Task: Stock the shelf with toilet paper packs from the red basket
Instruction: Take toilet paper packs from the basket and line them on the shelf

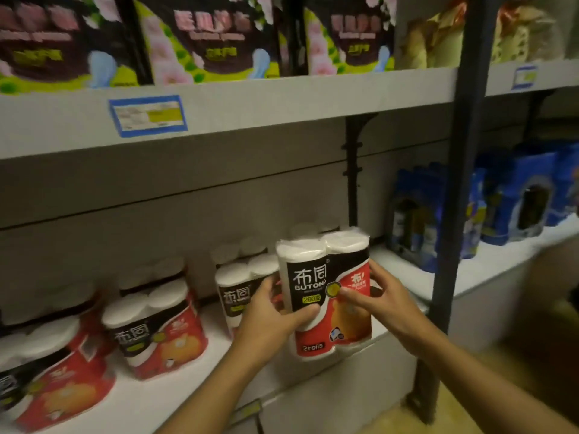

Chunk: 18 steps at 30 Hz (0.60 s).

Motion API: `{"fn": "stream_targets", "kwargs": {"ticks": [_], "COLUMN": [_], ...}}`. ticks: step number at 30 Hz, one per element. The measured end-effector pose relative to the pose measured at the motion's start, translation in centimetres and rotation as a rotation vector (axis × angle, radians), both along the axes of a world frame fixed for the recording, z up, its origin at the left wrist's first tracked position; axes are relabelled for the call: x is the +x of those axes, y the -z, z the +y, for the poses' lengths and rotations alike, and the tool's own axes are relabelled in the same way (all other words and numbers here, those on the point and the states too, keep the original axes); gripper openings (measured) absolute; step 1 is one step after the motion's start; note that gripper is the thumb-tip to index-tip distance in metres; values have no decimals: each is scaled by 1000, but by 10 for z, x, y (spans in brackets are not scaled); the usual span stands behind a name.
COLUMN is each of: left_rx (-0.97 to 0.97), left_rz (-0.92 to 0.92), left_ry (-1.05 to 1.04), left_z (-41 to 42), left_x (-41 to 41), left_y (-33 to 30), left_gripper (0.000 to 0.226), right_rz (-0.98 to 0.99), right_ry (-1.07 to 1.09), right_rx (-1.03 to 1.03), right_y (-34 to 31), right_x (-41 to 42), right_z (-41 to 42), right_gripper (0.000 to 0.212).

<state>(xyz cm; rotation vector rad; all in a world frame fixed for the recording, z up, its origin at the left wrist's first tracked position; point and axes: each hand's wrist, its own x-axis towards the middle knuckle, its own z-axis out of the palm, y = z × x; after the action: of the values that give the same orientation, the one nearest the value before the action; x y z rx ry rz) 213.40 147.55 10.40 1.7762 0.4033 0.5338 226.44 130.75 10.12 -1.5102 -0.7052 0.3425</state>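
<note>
A two-roll toilet paper pack (326,292) is held upright between both hands at the front edge of the lower shelf (175,399), its bottom at or just over the shelf lip; whether it rests on the board cannot be told. The left hand (272,314) is wrapped round the pack's left roll, with the thumb laid across the black part of the wrapper and the fingers hidden behind it. The right hand (379,296) is clasped on the right roll, its fingers spread over the red part of the wrapper and round the side. The pack is printed black above and red below, with "BUTONG" and "2 rolls" legible, and white roll tops are seen through clear film. Just to its left a second pack (238,289) of the same kind is stood on the shelf, partly covered by the left hand. Further left a third pack (156,333) is stood upright, and at the far left a fourth pack (53,383) is seen, tilted and blurred. More white rolls are lined up behind these, against the back wall. On the upper shelf (282,98) dark packages with pink flowers (213,39) are ranged, and a blue-framed price tag (148,115) is fixed to its edge. Blue packs (429,214) are stood at the right, beside a dark upright post (454,183).
</note>
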Motion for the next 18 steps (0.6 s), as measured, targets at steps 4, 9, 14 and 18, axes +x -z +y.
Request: {"fn": "stream_targets", "kwargs": {"ticks": [4, 9, 14, 18], "left_rx": [-22, -29, -34, -53], "left_rz": [32, 59, 29, 15], "left_ry": [-36, -62, -94, -93], "left_z": [-9, -2, 14, 36], "left_x": [62, 107, 138, 160], "left_y": [37, 68, 89, 102], "left_gripper": [91, 82, 83, 80], "right_rz": [-19, 22, -27, -25], "right_ry": [42, 42, 66, 122], "right_rx": [-66, -114, -96, -96], "right_y": [35, 69, 91, 101], "right_x": [61, 107, 140, 156], "right_z": [-4, 9, 38, 61], "right_gripper": [73, 74, 82, 80]}}
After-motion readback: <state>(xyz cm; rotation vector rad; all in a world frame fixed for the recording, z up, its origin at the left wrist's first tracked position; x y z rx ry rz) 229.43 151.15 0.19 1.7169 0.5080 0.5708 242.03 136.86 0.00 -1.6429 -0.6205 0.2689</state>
